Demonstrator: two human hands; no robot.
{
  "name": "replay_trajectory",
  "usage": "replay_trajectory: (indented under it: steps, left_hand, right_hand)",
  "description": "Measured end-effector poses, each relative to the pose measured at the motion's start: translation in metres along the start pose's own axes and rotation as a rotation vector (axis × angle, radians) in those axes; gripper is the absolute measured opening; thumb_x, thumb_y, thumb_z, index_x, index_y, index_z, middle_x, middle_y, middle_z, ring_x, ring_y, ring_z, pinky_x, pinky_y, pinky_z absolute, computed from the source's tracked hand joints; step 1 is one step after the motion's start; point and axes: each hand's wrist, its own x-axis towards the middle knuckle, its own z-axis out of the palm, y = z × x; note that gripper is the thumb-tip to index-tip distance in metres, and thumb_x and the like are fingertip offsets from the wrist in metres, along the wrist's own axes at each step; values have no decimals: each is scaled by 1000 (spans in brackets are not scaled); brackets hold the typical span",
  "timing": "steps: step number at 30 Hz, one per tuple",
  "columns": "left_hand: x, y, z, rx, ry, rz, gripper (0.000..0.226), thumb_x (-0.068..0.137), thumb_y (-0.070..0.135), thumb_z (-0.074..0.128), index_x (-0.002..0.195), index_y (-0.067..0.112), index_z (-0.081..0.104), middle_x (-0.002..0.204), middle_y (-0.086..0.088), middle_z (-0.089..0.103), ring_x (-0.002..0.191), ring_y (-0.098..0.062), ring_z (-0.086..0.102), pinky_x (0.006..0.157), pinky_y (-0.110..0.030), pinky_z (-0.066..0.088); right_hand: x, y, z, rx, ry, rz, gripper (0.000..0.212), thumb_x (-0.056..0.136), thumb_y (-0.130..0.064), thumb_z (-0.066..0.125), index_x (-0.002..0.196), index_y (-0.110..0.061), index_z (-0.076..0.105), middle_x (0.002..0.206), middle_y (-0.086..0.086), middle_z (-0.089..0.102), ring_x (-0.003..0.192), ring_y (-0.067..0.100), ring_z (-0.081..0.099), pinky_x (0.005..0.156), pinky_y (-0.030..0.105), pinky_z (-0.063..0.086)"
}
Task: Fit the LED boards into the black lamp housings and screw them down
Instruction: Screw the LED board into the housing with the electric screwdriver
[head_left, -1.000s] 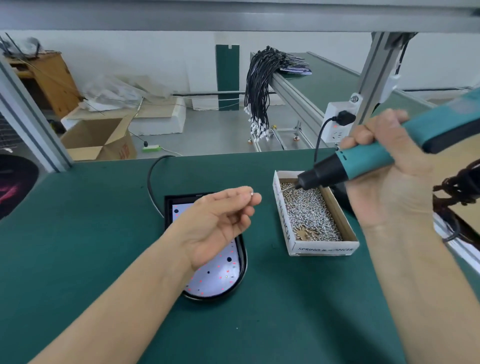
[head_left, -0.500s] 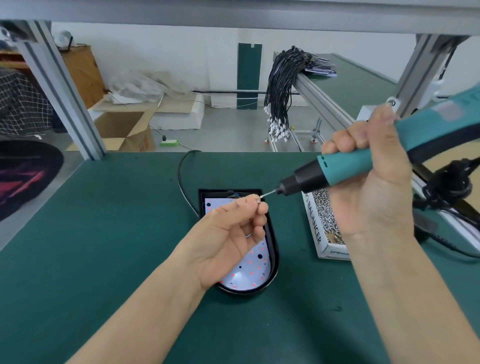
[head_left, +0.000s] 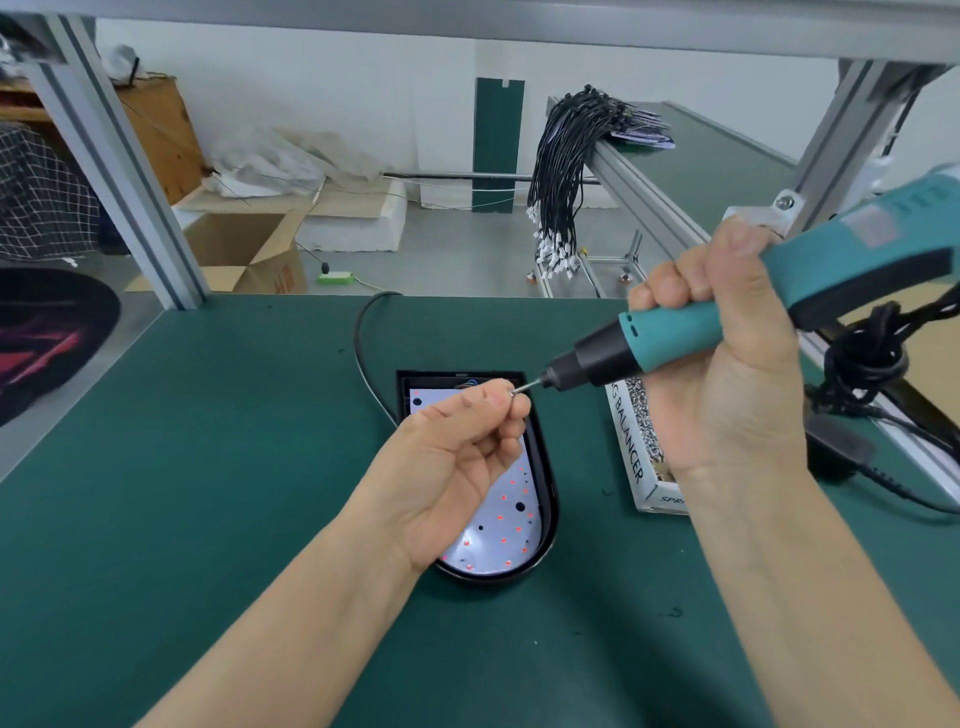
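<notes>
A black lamp housing (head_left: 549, 499) lies on the green bench, with a white LED board (head_left: 498, 535) dotted with red LEDs seated inside it. My left hand (head_left: 457, 462) hovers above the housing and pinches a small screw (head_left: 513, 393) between thumb and forefinger. My right hand (head_left: 727, 364) grips a teal electric screwdriver (head_left: 727, 322), tilted down to the left. Its bit tip meets the screw head. My left hand hides the upper middle of the board.
A white cardboard box of screws (head_left: 631, 447) stands right of the housing, partly behind my right hand. A black cable (head_left: 363, 353) curves from the housing toward the bench's far edge. Knotted black cord (head_left: 872, 353) hangs at the right. Aluminium frame posts (head_left: 124, 171) flank the bench.
The screwdriver left the screw box and swung left to my left hand; its bit now touches the pinched screw. My view shifted left, so the housing appears more central.
</notes>
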Motion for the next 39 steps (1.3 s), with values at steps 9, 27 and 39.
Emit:
replay_trajectory:
  steps: [9, 27, 39]
  left_hand:
    - [0, 4, -5, 272, 115, 205, 11, 76, 8, 65, 69, 10, 73, 70, -4, 68, 66, -12, 57, 63, -18, 51]
    - [1, 10, -3, 285, 189, 169, 12, 84, 1, 65, 83, 9, 74, 82, -9, 74, 63, -11, 59, 64, -19, 53]
    - [-2, 12, -4, 323, 167, 118, 27, 73, -5, 69, 94, 12, 72, 84, -6, 75, 68, -10, 67, 61, -20, 54]
  right_hand:
    - [-6, 14, 0, 45, 28, -6, 19, 79, -17, 63, 71, -21, 46, 61, -9, 46, 56, 8, 46, 66, 23, 43]
    - [-3, 16, -6, 34, 101, -23, 20, 91, -13, 56, 75, -19, 44, 64, -8, 47, 59, 7, 49, 71, 24, 45]
    - [-2, 15, -6, 16, 115, -23, 22, 91, -17, 56, 75, -18, 42, 60, -9, 46, 58, 6, 48, 68, 23, 44]
